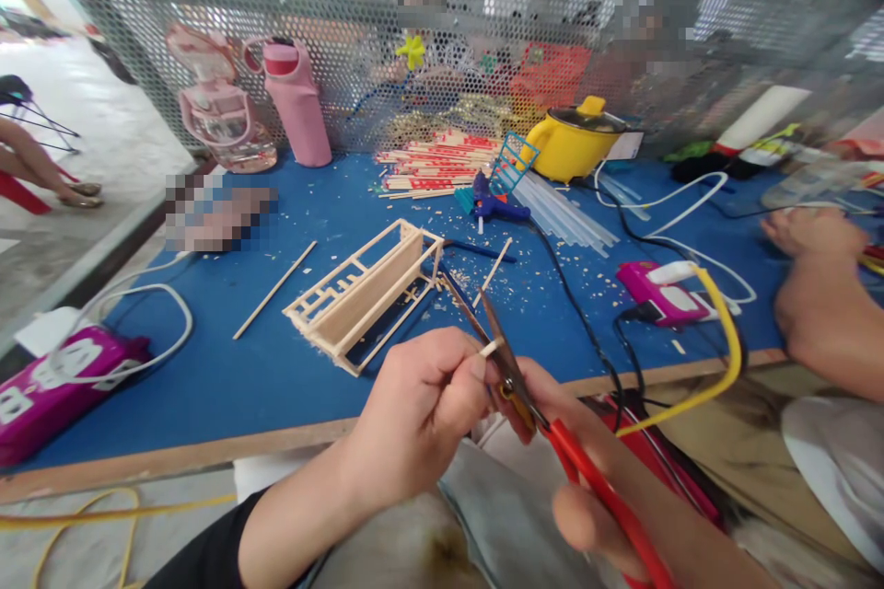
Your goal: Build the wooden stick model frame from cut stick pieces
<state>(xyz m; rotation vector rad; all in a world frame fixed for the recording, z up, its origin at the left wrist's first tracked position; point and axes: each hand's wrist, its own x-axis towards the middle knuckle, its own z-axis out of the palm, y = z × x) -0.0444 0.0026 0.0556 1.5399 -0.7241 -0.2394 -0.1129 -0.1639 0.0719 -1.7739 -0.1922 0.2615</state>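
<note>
My left hand [432, 400] is closed in a pinch on a short, thin wooden stick [492, 348], whose pale end pokes out past the thumb. My right hand [570, 442] grips red-handled scissors [509, 375] with their blades parted around the stick's end. Beyond my left hand, a small frame [377, 281] built of thin wooden sticks and a flat panel lies on the blue table [227, 386]. One loose stick [274, 290] rests left of the frame; another stick [494, 271] lies behind the scissors among small wood chips.
Behind the frame are a blue glue gun [497, 207], red-wrapped sticks [442, 161], clear glue sticks [570, 216] and a yellow pot [570, 147]. Purple power strips [75, 377] and cables flank the work. Pink bottles [300, 106] stand back left. Another person's hand [815, 235] rests at right.
</note>
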